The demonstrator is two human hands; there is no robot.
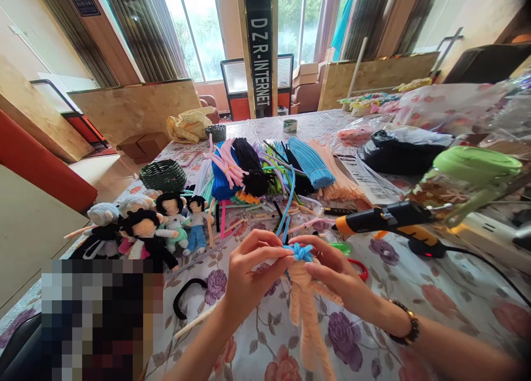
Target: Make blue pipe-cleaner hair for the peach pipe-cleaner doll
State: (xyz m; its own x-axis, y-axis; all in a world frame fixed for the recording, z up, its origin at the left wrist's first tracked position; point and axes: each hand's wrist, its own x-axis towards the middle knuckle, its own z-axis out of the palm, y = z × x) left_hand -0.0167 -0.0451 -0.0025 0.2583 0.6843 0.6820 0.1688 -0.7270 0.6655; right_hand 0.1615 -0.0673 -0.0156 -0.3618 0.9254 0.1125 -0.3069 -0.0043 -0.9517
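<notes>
Between my two hands is a peach doll (305,309) made of pipe cleaners, its legs hanging toward me. Blue pipe cleaner (302,252) is looped and knotted around its top, and a long blue length (287,204) rises from there. My left hand (259,265) pinches the blue pipe cleaner at the doll's left side, thumb and fingers pressed together. My right hand (332,267) grips the doll from the right, its thumb on the peach body below the blue loops. The undersides of the fingers are hidden.
Finished dolls (143,226) sit at left beside a dark woven basket (162,175). Bundles of coloured pipe cleaners (257,168) lie ahead. A glue gun (385,218) with a black cable rests at right, near red-handled scissors (360,269). A black pipe cleaner (181,301) curves at left.
</notes>
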